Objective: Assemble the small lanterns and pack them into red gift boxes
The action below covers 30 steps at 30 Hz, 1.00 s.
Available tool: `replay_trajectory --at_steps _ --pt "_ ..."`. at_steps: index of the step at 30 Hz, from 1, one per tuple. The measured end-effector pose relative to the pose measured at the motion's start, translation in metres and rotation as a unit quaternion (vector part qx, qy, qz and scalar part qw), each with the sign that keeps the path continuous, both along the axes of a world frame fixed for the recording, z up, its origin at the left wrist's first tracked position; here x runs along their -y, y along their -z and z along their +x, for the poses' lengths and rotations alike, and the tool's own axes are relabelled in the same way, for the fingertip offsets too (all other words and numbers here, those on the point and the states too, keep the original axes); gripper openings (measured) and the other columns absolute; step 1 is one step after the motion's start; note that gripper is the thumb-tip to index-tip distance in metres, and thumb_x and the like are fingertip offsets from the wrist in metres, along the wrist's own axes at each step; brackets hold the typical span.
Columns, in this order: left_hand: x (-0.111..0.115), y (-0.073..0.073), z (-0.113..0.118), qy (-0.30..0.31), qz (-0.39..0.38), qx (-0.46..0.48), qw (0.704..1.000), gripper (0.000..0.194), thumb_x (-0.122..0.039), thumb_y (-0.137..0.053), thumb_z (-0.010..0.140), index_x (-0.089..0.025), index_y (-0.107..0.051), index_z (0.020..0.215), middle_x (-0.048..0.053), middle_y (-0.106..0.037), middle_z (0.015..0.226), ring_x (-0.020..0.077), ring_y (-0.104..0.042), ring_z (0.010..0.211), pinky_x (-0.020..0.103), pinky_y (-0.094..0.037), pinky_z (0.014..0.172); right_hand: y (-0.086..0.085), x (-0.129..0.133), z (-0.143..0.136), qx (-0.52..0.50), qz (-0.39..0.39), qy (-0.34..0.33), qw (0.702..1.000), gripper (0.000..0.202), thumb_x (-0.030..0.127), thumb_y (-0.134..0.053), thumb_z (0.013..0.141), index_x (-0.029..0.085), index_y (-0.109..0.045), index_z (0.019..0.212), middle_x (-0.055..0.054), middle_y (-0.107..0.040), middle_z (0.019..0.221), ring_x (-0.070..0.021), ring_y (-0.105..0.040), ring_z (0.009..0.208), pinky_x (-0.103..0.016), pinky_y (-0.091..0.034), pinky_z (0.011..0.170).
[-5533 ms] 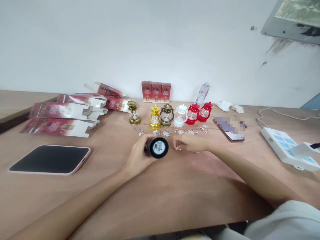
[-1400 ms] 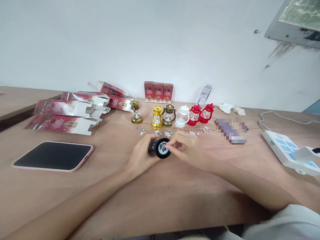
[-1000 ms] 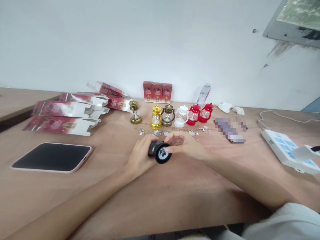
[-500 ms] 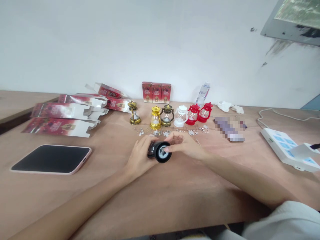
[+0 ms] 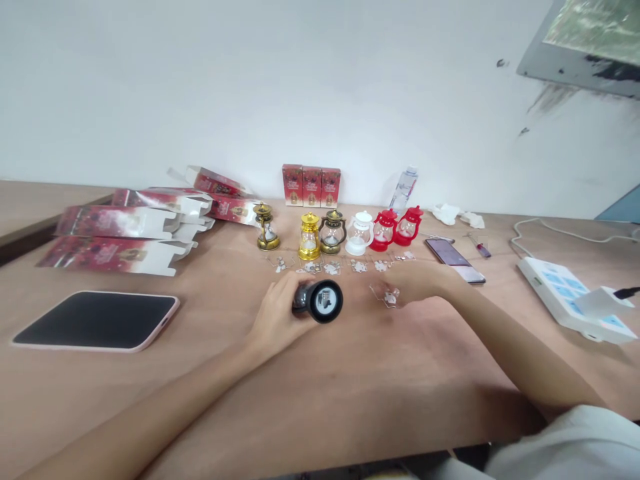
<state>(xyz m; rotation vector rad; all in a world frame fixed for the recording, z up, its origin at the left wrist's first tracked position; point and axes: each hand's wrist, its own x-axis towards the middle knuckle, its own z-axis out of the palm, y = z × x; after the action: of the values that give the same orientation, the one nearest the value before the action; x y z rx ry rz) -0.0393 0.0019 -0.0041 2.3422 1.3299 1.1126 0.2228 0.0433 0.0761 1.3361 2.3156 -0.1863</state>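
My left hand (image 5: pixel 280 307) is wrapped round a small black lantern (image 5: pixel 306 300), tipped so that its round base faces me. Inside the base's dark rim is a pale disc with dark and metallic parts. To the right, my right hand (image 5: pixel 417 283) is closed at a small flat clear-and-white piece (image 5: pixel 390 297), just over the table; its fingertips are partly hidden. Beyond the hands lies a row of similar flat pieces (image 5: pixel 332 268). Behind them stand a gold lantern (image 5: pixel 309 243), a white lantern (image 5: pixel 359 237), red lanterns (image 5: pixel 384 233) and bronze lanterns (image 5: pixel 333 235).
Flattened red boxes (image 5: pixel 115 223) are heaped at the left, behind a dark-screened phone or tablet (image 5: pixel 95 320). Three upright red boxes (image 5: pixel 311 187) and a tilted bottle (image 5: pixel 404 190) are near the wall. At the right are another phone (image 5: pixel 454 259), crumpled tissue (image 5: pixel 446 213) and a power strip (image 5: pixel 565 293).
My right hand has left the lantern's base and moved right, where it now has a flat clear-and-white piece. My left hand keeps the black lantern in nearly the same place.
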Motion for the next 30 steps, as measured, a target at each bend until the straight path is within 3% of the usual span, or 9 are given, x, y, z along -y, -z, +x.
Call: replay_trajectory --at_steps 6,10,13,15,18,21,25,30 --pt "0.000 0.000 -0.001 0.005 0.001 0.001 1.000 0.042 -0.031 -0.071 0.068 -0.024 -0.050 0.104 0.004 -0.064 0.101 0.0246 -0.061 0.093 0.037 -0.046 0.080 0.000 0.000 -0.016 -0.027 -0.024 -0.004 0.999 0.018 0.007 -0.057 0.066 0.019 -0.066 0.076 -0.003 -0.062 0.070 -0.0161 -0.052 0.059 -0.025 -0.028 0.049" --pt "0.001 -0.001 0.000 0.001 -0.002 0.001 1.000 0.041 -0.031 -0.071 0.068 -0.024 -0.051 0.103 0.004 -0.064 0.101 0.0247 -0.062 0.092 0.038 -0.046 0.081 -0.006 0.001 -0.020 -0.174 -0.070 -0.051 0.981 0.020 0.001 -0.056 0.069 0.017 -0.065 0.078 -0.001 -0.064 0.073 -0.0128 -0.055 0.064 -0.023 -0.036 0.053" --pt "0.001 0.000 0.000 0.003 -0.005 0.008 1.000 0.043 -0.031 -0.072 0.067 -0.023 -0.051 0.103 0.004 -0.064 0.102 0.0254 -0.062 0.095 0.038 -0.047 0.081 -0.009 0.005 -0.023 -0.379 -0.070 -0.074 0.920 0.011 0.010 -0.060 0.078 0.017 -0.066 0.085 -0.001 -0.066 0.076 -0.0113 -0.058 0.068 -0.022 -0.043 0.060" --pt "0.000 0.000 0.001 0.005 -0.010 0.018 1.000 0.042 -0.033 -0.072 0.068 -0.022 -0.050 0.103 0.004 -0.064 0.102 0.0253 -0.062 0.095 0.038 -0.047 0.081 -0.010 0.012 -0.027 -0.521 -0.076 -0.048 0.849 0.008 0.020 -0.066 0.078 0.017 -0.067 0.086 0.000 -0.066 0.076 -0.0115 -0.060 0.068 -0.023 -0.047 0.061" --pt "-0.001 0.001 0.001 0.009 -0.017 0.028 0.999 0.041 -0.035 -0.071 0.070 -0.021 -0.051 0.103 0.005 -0.064 0.102 0.0245 -0.061 0.095 0.038 -0.047 0.081 -0.013 0.025 -0.035 -0.673 -0.132 0.020 0.728 0.011 0.022 -0.072 0.074 0.019 -0.066 0.082 0.001 -0.069 0.074 -0.0116 -0.065 0.063 -0.025 -0.053 0.059" --pt "-0.001 0.002 0.001 0.007 -0.018 0.025 1.000 0.042 -0.036 -0.071 0.069 -0.022 -0.051 0.103 0.005 -0.063 0.103 0.0244 -0.061 0.095 0.038 -0.047 0.081 -0.015 0.036 -0.041 -0.738 -0.175 0.073 0.647 0.010 0.020 -0.074 0.073 0.019 -0.066 0.080 0.001 -0.072 0.071 -0.0117 -0.069 0.062 -0.024 -0.057 0.059" --pt "-0.002 0.003 0.000 0.007 -0.007 0.019 1.000 0.042 -0.036 -0.072 0.069 -0.022 -0.051 0.103 0.004 -0.063 0.101 0.0238 -0.061 0.093 0.036 -0.047 0.079 -0.015 0.038 -0.046 -0.752 -0.219 0.112 0.612 0.014 0.019 -0.077 0.070 0.017 -0.066 0.078 0.000 -0.074 0.073 -0.0124 -0.072 0.069 -0.021 -0.059 0.065" --pt "-0.002 0.004 -0.001 0.009 0.001 0.020 1.000 0.041 -0.035 -0.072 0.070 -0.022 -0.051 0.103 0.003 -0.064 0.101 0.0229 -0.062 0.092 0.035 -0.047 0.078 -0.009 0.033 -0.048 -0.734 -0.199 0.138 0.635 0.020 0.025 -0.079 0.068 0.016 -0.064 0.077 0.000 -0.073 0.069 -0.0124 -0.071 0.064 -0.021 -0.057 0.061"
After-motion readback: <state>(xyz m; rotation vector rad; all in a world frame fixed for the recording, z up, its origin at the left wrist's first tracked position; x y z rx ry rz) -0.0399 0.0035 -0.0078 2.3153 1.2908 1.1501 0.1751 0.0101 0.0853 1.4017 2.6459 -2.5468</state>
